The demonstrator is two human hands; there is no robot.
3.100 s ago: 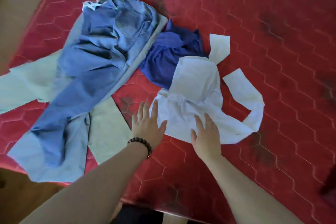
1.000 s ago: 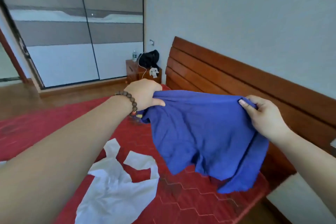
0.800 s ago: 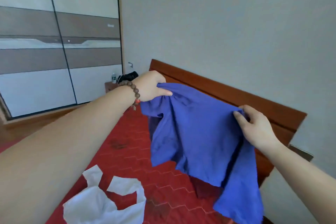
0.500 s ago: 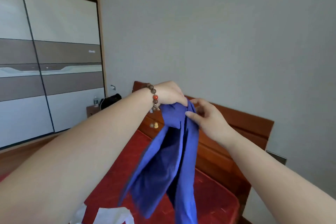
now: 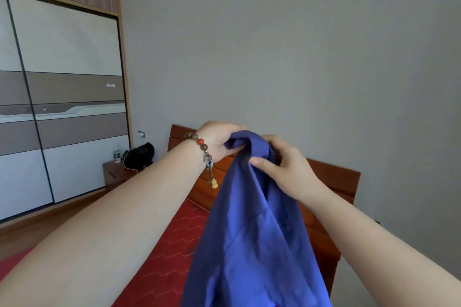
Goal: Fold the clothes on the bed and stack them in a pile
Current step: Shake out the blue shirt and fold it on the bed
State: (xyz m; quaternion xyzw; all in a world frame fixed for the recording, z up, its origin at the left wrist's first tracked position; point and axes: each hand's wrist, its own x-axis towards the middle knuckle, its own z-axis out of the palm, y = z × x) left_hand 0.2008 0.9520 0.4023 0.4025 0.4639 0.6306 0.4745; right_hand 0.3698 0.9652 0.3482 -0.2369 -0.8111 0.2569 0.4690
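Hands raised at chest height hold a blue garment [image 5: 252, 244] in the air above a bed [image 5: 174, 244] with a red cover. The left hand [image 5: 219, 141], a beaded bracelet [image 5: 203, 151] on its wrist, grips the bunched top edge. The right hand [image 5: 284, 167] pinches the cloth just beside it, fingers [image 5: 259, 163] curled round the fabric. Behind the hanging garment stands a wooden headboard [image 5: 329, 177].
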